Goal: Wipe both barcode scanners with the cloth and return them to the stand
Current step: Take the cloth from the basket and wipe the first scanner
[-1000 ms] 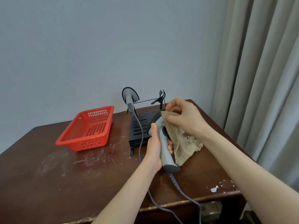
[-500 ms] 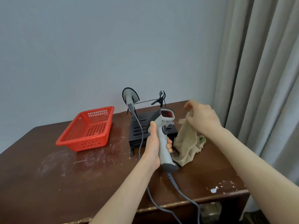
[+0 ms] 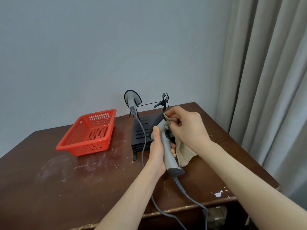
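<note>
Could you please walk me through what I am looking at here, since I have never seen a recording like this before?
There is no machine here: a person wears a camera on the head, so the single view looks forward and down at their own two arms. The left hand grips a grey barcode scanner by its handle, its cable trailing off the table's front edge. The right hand presses a beige cloth against the scanner's head. On the brown wooden table sit a red plastic basket and a black stand. A second scanner hangs on the stand's left holder; the right holder is vacant. A grey wall and curtains lie behind.
</note>
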`<state>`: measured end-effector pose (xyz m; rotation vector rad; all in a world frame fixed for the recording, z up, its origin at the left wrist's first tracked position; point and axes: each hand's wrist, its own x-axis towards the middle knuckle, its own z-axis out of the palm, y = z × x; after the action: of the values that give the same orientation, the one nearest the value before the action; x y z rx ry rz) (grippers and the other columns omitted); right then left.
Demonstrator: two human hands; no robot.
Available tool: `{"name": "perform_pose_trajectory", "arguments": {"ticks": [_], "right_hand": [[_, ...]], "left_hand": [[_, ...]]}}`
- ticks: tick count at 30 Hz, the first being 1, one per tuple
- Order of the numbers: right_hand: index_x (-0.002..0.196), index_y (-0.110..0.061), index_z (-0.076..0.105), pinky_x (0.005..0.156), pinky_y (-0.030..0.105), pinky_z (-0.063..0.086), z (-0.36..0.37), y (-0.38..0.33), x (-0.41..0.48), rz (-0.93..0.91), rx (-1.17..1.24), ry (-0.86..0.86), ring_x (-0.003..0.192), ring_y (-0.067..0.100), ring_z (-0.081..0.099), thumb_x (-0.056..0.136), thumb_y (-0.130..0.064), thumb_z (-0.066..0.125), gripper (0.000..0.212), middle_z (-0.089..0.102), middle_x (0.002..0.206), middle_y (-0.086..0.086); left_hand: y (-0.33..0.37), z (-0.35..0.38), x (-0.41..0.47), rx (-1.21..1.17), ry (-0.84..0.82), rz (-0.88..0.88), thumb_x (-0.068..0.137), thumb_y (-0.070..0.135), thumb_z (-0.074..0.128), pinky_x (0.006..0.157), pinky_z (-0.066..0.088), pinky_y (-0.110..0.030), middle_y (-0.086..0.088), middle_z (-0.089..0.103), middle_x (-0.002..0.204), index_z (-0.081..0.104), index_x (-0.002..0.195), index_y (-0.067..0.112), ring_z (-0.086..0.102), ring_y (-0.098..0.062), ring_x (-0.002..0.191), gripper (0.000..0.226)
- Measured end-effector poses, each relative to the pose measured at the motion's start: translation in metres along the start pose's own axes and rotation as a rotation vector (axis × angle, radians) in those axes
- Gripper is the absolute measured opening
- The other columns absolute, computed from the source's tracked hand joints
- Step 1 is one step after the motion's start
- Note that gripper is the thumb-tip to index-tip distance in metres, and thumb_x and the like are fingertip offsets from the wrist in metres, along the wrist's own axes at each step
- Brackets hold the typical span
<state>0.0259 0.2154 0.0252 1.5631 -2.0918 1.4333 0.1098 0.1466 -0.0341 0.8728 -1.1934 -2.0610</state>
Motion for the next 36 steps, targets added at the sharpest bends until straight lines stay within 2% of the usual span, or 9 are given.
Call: {"name": "perform_pose_trajectory", "arguments": {"ticks": [4, 8, 13, 18, 22, 27, 31, 34, 36], "right_hand": [[0.097, -0.025, 0.069, 0.070, 0.038, 0.053, -0.006, 0.018, 0.010, 0.067, -0.223, -0.038, 0.081, 0.025, 0.064, 0.085, -0.009, 0.054, 0.026, 0.070, 0.087, 0.003], [0.088, -0.021, 0.074, 0.074, 0.034, 0.054, -0.020, 0.020, 0.015, 0.149, -0.115, 0.100, 0.074, 0.017, 0.063, 0.083, -0.007, 0.053, 0.026, 0.071, 0.078, -0.003], [0.094, -0.020, 0.075, 0.071, 0.024, 0.051, -0.009, 0.012, 0.005, 0.060, -0.015, 0.024, 0.070, 0.009, 0.060, 0.084, -0.008, 0.060, 0.021, 0.072, 0.079, -0.003], [0.109, -0.022, 0.065, 0.072, 0.035, 0.047, -0.006, 0.013, 0.004, 0.030, -0.273, -0.068, 0.084, 0.025, 0.057, 0.086, -0.012, 0.058, 0.026, 0.060, 0.090, 0.006], [0.097, -0.016, 0.061, 0.067, 0.037, 0.048, -0.009, 0.015, 0.011, 0.002, -0.306, -0.113, 0.080, 0.028, 0.058, 0.086, -0.016, 0.058, 0.011, 0.060, 0.082, 0.006], [0.083, -0.019, 0.061, 0.067, 0.035, 0.048, -0.019, 0.015, 0.012, 0.029, -0.049, -0.119, 0.067, 0.015, 0.053, 0.081, -0.009, 0.061, 0.010, 0.065, 0.077, 0.002], [0.094, -0.023, 0.059, 0.064, 0.030, 0.040, -0.021, 0.017, 0.012, -0.059, -0.288, -0.159, 0.083, 0.015, 0.048, 0.084, -0.008, 0.051, 0.020, 0.051, 0.087, -0.002], [0.108, -0.020, 0.055, 0.062, 0.030, 0.038, -0.020, 0.025, 0.017, 0.059, -0.471, -0.146, 0.082, 0.023, 0.050, 0.086, -0.006, 0.044, 0.027, 0.057, 0.094, 0.005], [0.103, -0.018, 0.059, 0.062, 0.032, 0.044, -0.022, 0.029, 0.017, 0.157, -0.388, -0.037, 0.080, 0.027, 0.056, 0.083, -0.004, 0.045, 0.028, 0.064, 0.088, 0.007]], "left_hand": [[0.002, -0.004, -0.003, -0.013, 0.013, -0.005, 0.077, 0.073, 0.044, 0.042, 0.037, -0.025, -0.006, 0.051, 0.051, 0.055, 0.071, 0.006, 0.043, -0.014, 0.040, 0.069], [0.002, -0.005, -0.003, -0.015, 0.003, 0.006, 0.069, 0.074, 0.047, 0.040, 0.038, -0.023, -0.005, 0.051, 0.050, 0.054, 0.076, 0.006, 0.044, -0.013, 0.039, 0.068], [0.002, -0.002, -0.004, 0.008, 0.000, -0.007, 0.077, 0.073, 0.044, 0.040, 0.038, -0.024, -0.005, 0.051, 0.049, 0.055, 0.071, 0.006, 0.044, -0.014, 0.039, 0.068], [0.004, -0.001, -0.005, 0.048, 0.027, 0.011, 0.078, 0.074, 0.044, 0.041, 0.039, -0.025, -0.006, 0.052, 0.049, 0.054, 0.068, 0.005, 0.045, -0.016, 0.039, 0.070], [0.002, -0.003, -0.005, 0.058, 0.050, -0.005, 0.078, 0.073, 0.044, 0.041, 0.040, -0.025, -0.006, 0.052, 0.049, 0.056, 0.072, 0.005, 0.045, -0.016, 0.039, 0.070], [0.004, -0.003, -0.005, 0.063, 0.015, -0.011, 0.072, 0.076, 0.043, 0.041, 0.039, -0.025, -0.005, 0.053, 0.049, 0.055, 0.069, 0.006, 0.045, -0.015, 0.039, 0.071], [0.004, 0.000, -0.007, 0.097, 0.016, -0.015, 0.077, 0.074, 0.043, 0.042, 0.039, -0.025, -0.006, 0.053, 0.050, 0.056, 0.069, 0.005, 0.045, -0.016, 0.038, 0.071], [0.009, 0.002, -0.008, 0.078, 0.015, -0.024, 0.073, 0.077, 0.044, 0.040, 0.039, -0.024, -0.006, 0.051, 0.048, 0.054, 0.067, 0.005, 0.045, -0.016, 0.038, 0.073], [0.014, 0.002, -0.006, 0.069, 0.010, -0.013, 0.073, 0.077, 0.043, 0.040, 0.039, -0.023, -0.006, 0.051, 0.048, 0.054, 0.068, 0.006, 0.045, -0.016, 0.039, 0.072]]}}
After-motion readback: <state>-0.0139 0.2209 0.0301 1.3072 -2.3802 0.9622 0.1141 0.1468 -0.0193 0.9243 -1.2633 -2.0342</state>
